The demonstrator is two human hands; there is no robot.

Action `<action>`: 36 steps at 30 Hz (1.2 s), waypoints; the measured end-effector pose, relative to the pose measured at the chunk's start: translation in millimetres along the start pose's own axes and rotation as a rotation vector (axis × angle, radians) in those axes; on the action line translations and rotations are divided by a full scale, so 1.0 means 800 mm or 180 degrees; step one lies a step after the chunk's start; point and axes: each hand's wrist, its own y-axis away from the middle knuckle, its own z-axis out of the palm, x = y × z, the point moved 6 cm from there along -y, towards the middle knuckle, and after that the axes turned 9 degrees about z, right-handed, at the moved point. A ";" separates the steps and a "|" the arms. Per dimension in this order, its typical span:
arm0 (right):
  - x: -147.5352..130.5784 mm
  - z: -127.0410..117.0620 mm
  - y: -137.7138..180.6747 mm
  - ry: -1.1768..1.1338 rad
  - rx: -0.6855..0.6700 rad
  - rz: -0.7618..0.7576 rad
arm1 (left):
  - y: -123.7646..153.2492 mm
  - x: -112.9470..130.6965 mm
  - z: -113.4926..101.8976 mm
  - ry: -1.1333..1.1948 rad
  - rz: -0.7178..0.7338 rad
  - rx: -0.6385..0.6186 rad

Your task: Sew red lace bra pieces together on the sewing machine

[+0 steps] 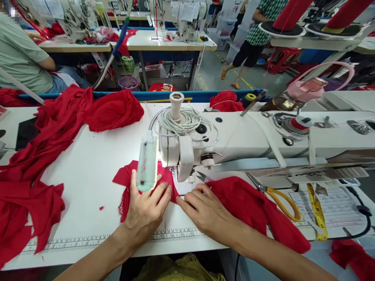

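A red fabric piece [166, 176] with a lace edge lies under the head of a white sewing machine [234, 132]. My left hand [148, 205] rests flat on that fabric with its fingers stretched out, left of the needle area. A clear plastic guard [147, 162] hangs over its fingertips. At the fabric's right front edge, my right hand [202, 207] has bent fingers, with the edge held at the thumb and fingertips. Another red cloth [243, 199] lies just right of this hand. Small metal snips [202, 176] lie behind it, partly hidden.
Heaped red fabric [55, 128] covers the table's left side. Yellow-handled scissors [283, 201], a yellow tape measure [317, 212] and a written sheet [336, 208] lie at right. A printed ruler [96, 240] follows the front edge. Beyond, one person sits and another walks.
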 end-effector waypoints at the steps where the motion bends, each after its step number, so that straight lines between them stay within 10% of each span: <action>1: 0.000 0.000 0.000 -0.0012 -0.0003 -0.0001 | -0.002 -0.001 0.001 0.0058 -0.0002 -0.0044; 26: 0.020 0.005 -0.012 0.0496 -0.0282 0.0216 | -0.003 -0.017 0.030 -0.0240 -0.0024 -0.0391; 36: 0.033 -0.057 0.026 0.1355 -0.0135 0.0892 | 0.006 -0.033 0.040 0.0029 0.0029 -0.0523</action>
